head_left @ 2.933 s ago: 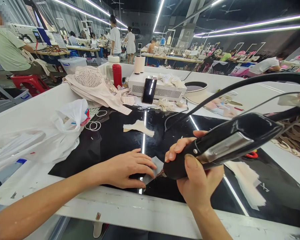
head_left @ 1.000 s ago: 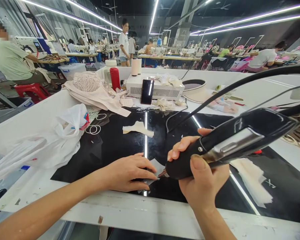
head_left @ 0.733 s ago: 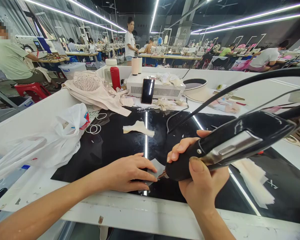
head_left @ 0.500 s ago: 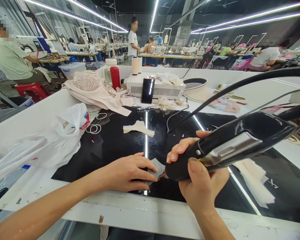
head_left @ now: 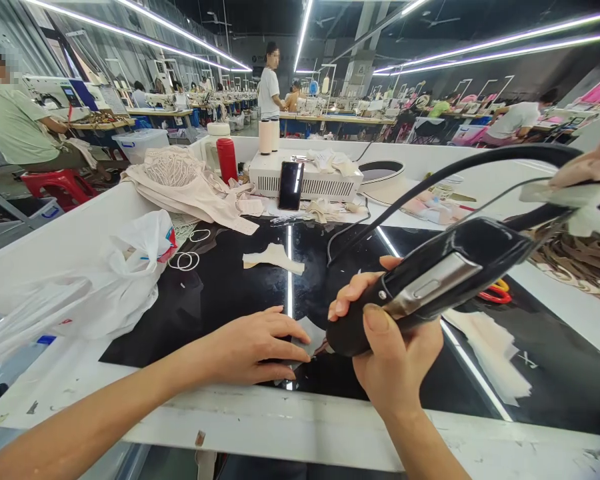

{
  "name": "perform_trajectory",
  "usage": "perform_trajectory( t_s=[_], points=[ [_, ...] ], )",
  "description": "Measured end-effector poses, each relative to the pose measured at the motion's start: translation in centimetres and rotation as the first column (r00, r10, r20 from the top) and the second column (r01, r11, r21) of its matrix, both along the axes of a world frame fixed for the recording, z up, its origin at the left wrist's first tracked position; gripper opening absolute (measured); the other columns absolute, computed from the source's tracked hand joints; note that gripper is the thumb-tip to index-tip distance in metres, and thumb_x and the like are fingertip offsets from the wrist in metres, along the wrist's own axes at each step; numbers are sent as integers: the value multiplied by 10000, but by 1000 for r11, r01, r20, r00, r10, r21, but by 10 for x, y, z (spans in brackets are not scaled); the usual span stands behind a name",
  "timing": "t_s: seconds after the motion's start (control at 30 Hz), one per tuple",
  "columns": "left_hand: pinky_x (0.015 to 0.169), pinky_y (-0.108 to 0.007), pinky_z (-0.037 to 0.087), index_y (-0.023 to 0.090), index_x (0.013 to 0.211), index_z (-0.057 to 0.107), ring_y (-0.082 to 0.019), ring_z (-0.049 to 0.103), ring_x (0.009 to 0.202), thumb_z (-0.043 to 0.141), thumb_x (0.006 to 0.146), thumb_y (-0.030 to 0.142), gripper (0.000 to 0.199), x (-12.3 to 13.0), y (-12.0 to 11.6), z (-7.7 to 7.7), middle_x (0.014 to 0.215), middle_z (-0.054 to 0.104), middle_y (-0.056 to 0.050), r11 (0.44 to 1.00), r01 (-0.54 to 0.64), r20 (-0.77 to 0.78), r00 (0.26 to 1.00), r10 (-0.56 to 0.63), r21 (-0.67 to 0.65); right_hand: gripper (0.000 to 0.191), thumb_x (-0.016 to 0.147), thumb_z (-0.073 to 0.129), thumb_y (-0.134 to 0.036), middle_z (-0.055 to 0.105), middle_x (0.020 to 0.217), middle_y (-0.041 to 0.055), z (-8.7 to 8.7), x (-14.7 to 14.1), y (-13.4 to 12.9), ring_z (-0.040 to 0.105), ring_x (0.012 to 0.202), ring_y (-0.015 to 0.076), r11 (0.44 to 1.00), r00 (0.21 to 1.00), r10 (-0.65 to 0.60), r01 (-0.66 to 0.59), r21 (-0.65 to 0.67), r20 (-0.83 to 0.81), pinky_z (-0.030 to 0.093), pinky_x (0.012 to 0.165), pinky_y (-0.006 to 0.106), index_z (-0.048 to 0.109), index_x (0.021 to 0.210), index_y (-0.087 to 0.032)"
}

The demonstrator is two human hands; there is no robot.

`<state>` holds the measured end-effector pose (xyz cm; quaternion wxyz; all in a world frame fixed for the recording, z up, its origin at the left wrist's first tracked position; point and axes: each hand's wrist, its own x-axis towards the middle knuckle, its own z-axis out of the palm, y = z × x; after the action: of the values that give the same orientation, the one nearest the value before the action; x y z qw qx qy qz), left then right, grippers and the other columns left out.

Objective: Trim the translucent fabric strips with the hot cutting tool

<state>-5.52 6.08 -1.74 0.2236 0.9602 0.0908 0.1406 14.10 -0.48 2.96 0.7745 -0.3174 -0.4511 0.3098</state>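
My right hand [head_left: 395,340] is wrapped round a thick black corded hand tool [head_left: 425,273] with a silver lever on its side. The tool's rounded front end points down and left, and its tip is hidden low by the mat. My left hand [head_left: 265,343] lies flat with fingers spread, fingertips on a small greyish translucent piece [head_left: 307,333] on the black mat [head_left: 220,293]. A bit of brownish material shows between those fingertips and the tool's front. Further back on the mat lies a cream fabric piece [head_left: 274,258].
Cream fabric pieces [head_left: 495,353] lie right, near red-and-yellow-handled scissors [head_left: 497,291]. Another person's hand [head_left: 593,163] is by the cable at the right edge. A white plastic bag [head_left: 125,280] lies left. Behind stand a phone [head_left: 291,183], a vented white box [head_left: 325,183] and a red bottle [head_left: 227,160].
Another person's hand has come in at the right edge, by the cable. The tool's rear has swung left and down a little, and the view has shifted slightly. My left hand stays in place.
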Motion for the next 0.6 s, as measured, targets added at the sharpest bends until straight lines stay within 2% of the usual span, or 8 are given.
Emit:
perform_trajectory(
  t_s=[0.2,0.6],
  points=[
    [1257,-534,328,239,1250,723,-260,664,1244,673,1017,328,255,0,-2,3,1340,697,-99,1000,-13,-3,1000,13,-4,419,839,834,-337,673,824,-38,4,16,2,633,626,141,994,994,-108,109,12,-20,562,578,303,633,1202,-278],
    [1263,-564,322,259,1277,711,-247,645,1269,672,1013,299,269,0,-2,7,1358,684,-66,1000,-23,-64,998,22,-8,408,875,781,-342,658,847,-40,-1,18,0,635,621,144,992,992,-122,122,0,21,553,599,329,584,1228,-289]
  ],
)
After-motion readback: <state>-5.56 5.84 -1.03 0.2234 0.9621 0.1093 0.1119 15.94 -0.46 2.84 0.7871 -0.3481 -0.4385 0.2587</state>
